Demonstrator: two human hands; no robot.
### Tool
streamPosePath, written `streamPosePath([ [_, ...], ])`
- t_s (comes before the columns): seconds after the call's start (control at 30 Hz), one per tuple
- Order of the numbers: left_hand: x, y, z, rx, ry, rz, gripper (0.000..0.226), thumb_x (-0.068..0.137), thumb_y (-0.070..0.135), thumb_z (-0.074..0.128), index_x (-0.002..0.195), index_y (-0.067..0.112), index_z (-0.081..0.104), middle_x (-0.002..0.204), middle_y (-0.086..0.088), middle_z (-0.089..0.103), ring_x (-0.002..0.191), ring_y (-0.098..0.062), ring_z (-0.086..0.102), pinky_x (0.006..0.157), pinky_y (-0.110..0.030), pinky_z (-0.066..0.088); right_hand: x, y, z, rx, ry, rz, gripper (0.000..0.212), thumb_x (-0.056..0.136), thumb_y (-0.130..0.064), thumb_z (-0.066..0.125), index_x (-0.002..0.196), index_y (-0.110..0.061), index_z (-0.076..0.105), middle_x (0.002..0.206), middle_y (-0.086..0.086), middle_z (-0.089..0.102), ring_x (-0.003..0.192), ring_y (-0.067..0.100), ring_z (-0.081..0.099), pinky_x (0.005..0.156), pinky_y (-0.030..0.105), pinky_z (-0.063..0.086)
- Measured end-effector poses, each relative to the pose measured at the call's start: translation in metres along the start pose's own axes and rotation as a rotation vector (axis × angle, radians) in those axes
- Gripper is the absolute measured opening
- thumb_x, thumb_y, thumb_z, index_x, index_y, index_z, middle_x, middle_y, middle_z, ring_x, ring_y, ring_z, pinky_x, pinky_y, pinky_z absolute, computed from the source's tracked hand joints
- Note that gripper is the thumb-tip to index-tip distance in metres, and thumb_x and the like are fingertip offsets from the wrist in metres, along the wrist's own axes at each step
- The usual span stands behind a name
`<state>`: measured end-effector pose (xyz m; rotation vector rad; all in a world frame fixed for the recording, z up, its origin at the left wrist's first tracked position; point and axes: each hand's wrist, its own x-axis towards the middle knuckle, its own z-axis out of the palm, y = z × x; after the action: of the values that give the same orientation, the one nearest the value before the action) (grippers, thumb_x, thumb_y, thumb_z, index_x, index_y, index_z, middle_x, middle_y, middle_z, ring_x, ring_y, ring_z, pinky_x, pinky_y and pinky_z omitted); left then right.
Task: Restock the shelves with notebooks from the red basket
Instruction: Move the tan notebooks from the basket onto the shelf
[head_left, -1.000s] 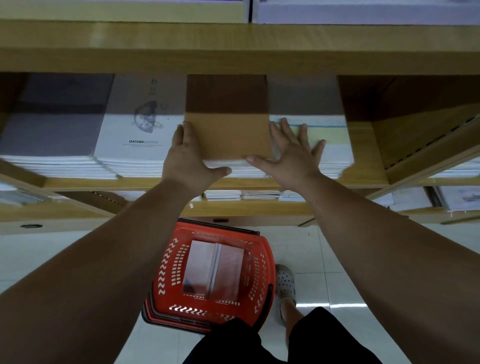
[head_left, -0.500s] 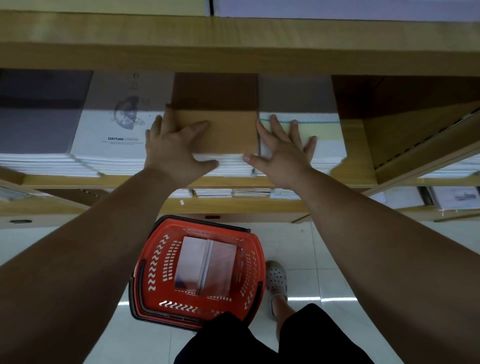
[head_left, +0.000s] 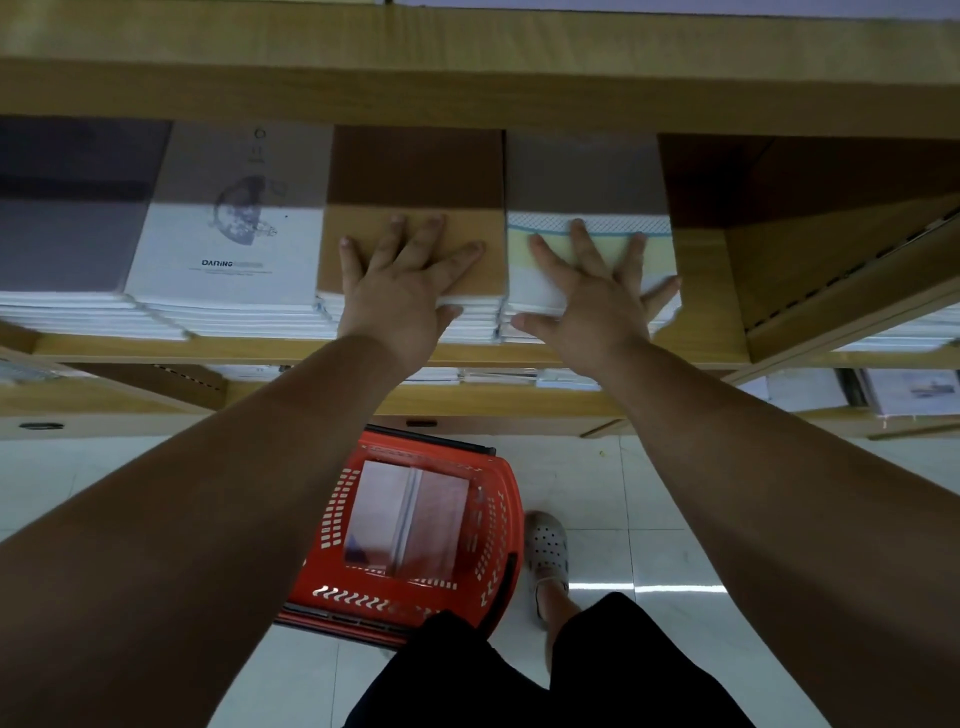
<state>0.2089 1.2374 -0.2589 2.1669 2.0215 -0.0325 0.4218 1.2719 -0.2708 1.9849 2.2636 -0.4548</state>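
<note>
On the wooden shelf (head_left: 701, 291) lie several stacks of notebooks side by side. My left hand (head_left: 405, 280) lies flat with spread fingers on the brown kraft stack (head_left: 415, 171). My right hand (head_left: 592, 291) presses flat with spread fingers on the pale yellow and white stack (head_left: 587, 176) to its right. The red basket (head_left: 498, 519) stands on the floor below, between my arms, with a few pale notebooks (head_left: 410, 514) lying in it.
A white "Daring" stack (head_left: 228, 249) and a grey stack (head_left: 67, 234) lie to the left. A shelf board (head_left: 467, 78) overhangs above. Lower shelves hold more notebooks. My foot in a white clog (head_left: 545, 545) stands right of the basket on the tiled floor.
My left hand has moved from the brown stack's left edge onto its top. My right hand has shifted right, fully onto the pale yellow stack. The view has shifted a little.
</note>
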Motion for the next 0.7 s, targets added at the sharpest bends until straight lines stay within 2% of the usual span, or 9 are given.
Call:
streamPosePath([
  [0.1, 0.001, 0.000, 0.000, 0.007, -0.009, 0.000, 0.067, 0.103, 0.046, 0.049, 0.159, 0.053, 0.012, 0.173, 0.008, 0.002, 0.159, -0.030, -0.001, 0.122, -0.068, 0.000, 0.002, 0.003, -0.002, 0.018, -0.035, -0.025, 0.089, 0.089, -0.077, 0.053, 0.158, -0.061, -0.001, 0.173, -0.016, -0.017, 0.155, 0.044, -0.028, 0.111, 0.084, -0.008],
  [0.23, -0.003, 0.007, -0.013, 0.050, -0.067, -0.046, 0.076, 0.099, 0.048, 0.056, 0.159, 0.051, 0.011, 0.173, 0.008, -0.001, 0.159, -0.029, -0.001, 0.122, -0.068, 0.002, 0.000, 0.006, -0.013, 0.022, -0.119, -0.067, 0.111, 0.075, -0.085, 0.063, 0.161, -0.056, -0.002, 0.173, -0.013, -0.020, 0.154, 0.043, -0.030, 0.110, 0.083, -0.009],
  [0.3, -0.015, 0.013, -0.020, 0.069, -0.054, -0.082, 0.081, 0.094, 0.052, 0.060, 0.159, 0.047, 0.013, 0.173, 0.005, 0.000, 0.159, -0.031, 0.001, 0.123, -0.066, 0.004, -0.006, 0.003, -0.016, 0.039, -0.106, -0.087, 0.115, 0.076, -0.082, 0.066, 0.164, -0.049, 0.000, 0.174, -0.008, -0.019, 0.156, 0.039, -0.028, 0.113, 0.082, -0.008],
  [0.33, -0.025, 0.015, -0.022, 0.058, -0.023, -0.099, 0.081, 0.093, 0.052, 0.061, 0.159, 0.045, 0.016, 0.173, 0.001, 0.004, 0.158, -0.034, 0.006, 0.124, -0.064, 0.007, -0.012, 0.000, -0.015, 0.064, -0.078, -0.095, 0.113, 0.079, -0.079, 0.066, 0.165, -0.045, 0.001, 0.174, -0.006, -0.019, 0.157, 0.037, -0.027, 0.115, 0.079, -0.009],
  [0.4, -0.049, 0.014, -0.020, -0.009, 0.098, -0.111, 0.075, 0.090, 0.045, 0.067, 0.156, 0.037, 0.033, 0.166, -0.010, 0.025, 0.151, -0.039, 0.025, 0.120, -0.060, 0.025, -0.029, -0.012, -0.008, 0.135, -0.019, -0.106, 0.103, 0.088, -0.067, 0.066, 0.166, -0.041, 0.005, 0.174, -0.001, -0.020, 0.158, 0.034, -0.026, 0.120, 0.073, -0.009],
  [0.47, -0.075, 0.003, -0.011, -0.105, 0.226, -0.109, 0.063, 0.087, 0.033, 0.072, 0.146, 0.024, 0.052, 0.149, -0.016, 0.047, 0.135, -0.043, 0.044, 0.107, -0.057, 0.043, -0.049, -0.028, 0.006, 0.183, 0.036, -0.109, 0.094, 0.092, -0.056, 0.066, 0.166, -0.041, 0.009, 0.174, 0.002, -0.019, 0.159, 0.032, -0.024, 0.124, 0.067, -0.008],
  [0.5, -0.087, -0.006, -0.004, -0.137, 0.248, -0.112, 0.058, 0.086, 0.029, 0.072, 0.141, 0.019, 0.057, 0.142, -0.018, 0.052, 0.128, -0.044, 0.049, 0.102, -0.057, 0.046, -0.059, -0.037, 0.016, 0.195, 0.068, -0.102, 0.092, 0.093, -0.053, 0.066, 0.166, -0.040, 0.011, 0.175, 0.003, -0.018, 0.159, 0.032, -0.023, 0.126, 0.065, -0.007],
  [0.6, -0.120, -0.045, 0.020, -0.189, 0.193, -0.129, 0.052, 0.084, 0.026, 0.073, 0.134, 0.015, 0.063, 0.138, -0.020, 0.054, 0.123, -0.046, 0.051, 0.098, -0.058, 0.049, -0.086, -0.067, 0.047, 0.257, 0.173, -0.067, 0.086, 0.095, -0.047, 0.065, 0.165, -0.039, 0.016, 0.175, 0.007, -0.013, 0.160, 0.034, -0.018, 0.126, 0.061, -0.004],
  [0.7, -0.153, -0.094, 0.041, -0.269, 0.087, -0.128, 0.053, 0.087, 0.029, 0.072, 0.137, 0.015, 0.061, 0.143, -0.020, 0.050, 0.129, -0.045, 0.046, 0.105, -0.057, 0.044, -0.114, -0.101, 0.081, 0.300, 0.187, -0.032, 0.083, 0.095, -0.044, 0.065, 0.164, -0.040, 0.020, 0.176, 0.006, -0.008, 0.161, 0.032, -0.013, 0.127, 0.057, 0.001],
])
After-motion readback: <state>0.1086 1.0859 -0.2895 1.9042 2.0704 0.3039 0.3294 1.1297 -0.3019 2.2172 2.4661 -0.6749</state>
